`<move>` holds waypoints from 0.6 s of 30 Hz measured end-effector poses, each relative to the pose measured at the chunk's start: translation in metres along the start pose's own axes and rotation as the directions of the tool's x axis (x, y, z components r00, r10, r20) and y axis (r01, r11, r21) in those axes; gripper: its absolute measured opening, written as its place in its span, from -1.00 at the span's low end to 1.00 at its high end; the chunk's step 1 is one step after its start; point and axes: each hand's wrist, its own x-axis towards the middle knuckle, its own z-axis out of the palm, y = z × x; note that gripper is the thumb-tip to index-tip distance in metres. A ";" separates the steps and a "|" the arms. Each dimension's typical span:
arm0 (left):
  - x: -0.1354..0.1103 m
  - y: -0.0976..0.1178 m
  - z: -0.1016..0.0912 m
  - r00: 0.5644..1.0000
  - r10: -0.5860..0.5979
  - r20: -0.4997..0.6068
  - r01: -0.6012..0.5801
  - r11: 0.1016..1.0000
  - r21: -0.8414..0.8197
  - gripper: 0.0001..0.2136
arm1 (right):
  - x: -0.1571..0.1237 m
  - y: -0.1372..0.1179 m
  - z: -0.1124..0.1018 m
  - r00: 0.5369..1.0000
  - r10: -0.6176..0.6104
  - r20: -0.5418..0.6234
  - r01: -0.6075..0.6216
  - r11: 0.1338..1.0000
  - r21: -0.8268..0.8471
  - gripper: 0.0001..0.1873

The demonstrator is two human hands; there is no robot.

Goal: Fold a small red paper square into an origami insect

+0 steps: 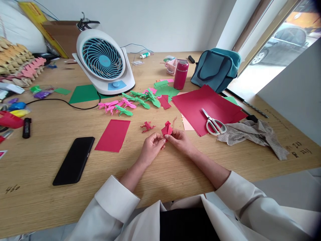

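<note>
A small red folded paper piece [167, 129] is held just above the table between my two hands. My left hand [153, 144] pinches its lower left edge. The thumb of my right hand [181, 140] presses on its front, with the fingers behind it. Beyond my left hand lies a small red folded paper figure [147, 126] with thin limbs. To the left rests a stack of red paper rectangles [112, 135]. Pink folded figures [110, 106] and green folded figures [151, 97] lie in a group farther back.
White-handled scissors [216, 127] lie on large red sheets [200, 103], beside a crumpled cloth [250, 134]. A black phone [74, 160] and black marker [27, 128] are at left. Behind stand a fan [104, 63], a red flask [181, 74] and a blue bag [217, 70].
</note>
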 end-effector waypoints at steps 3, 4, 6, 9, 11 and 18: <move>0.001 -0.001 -0.002 0.998 0.055 -0.020 -0.054 0.998 0.013 -0.79 | 0.000 0.002 0.001 1.000 -0.017 -0.009 0.017 1.000 -0.021 -0.60; 0.002 -0.001 -0.003 0.997 0.069 -0.028 -0.069 0.998 0.013 -0.79 | -0.001 0.003 0.001 1.000 -0.018 0.000 0.018 0.999 -0.030 -0.61; 0.003 -0.003 -0.006 0.995 0.096 -0.040 -0.095 0.995 0.025 -0.80 | -0.002 0.004 0.001 0.999 0.002 0.034 0.000 0.997 -0.071 -0.61; 0.004 -0.006 -0.010 0.986 0.157 -0.064 -0.149 0.982 0.115 -0.78 | -0.004 0.005 0.001 0.997 0.048 0.061 -0.037 0.985 -0.171 -0.60; 0.004 -0.006 -0.012 0.976 0.202 -0.078 -0.184 0.965 0.186 -0.75 | -0.005 0.006 0.001 0.996 0.055 0.065 -0.041 0.979 -0.201 -0.58; 0.002 -0.002 -0.011 0.959 0.245 -0.144 -0.212 0.954 0.212 -0.73 | -0.003 0.005 -0.002 0.985 0.116 0.126 -0.086 0.972 -0.217 -0.52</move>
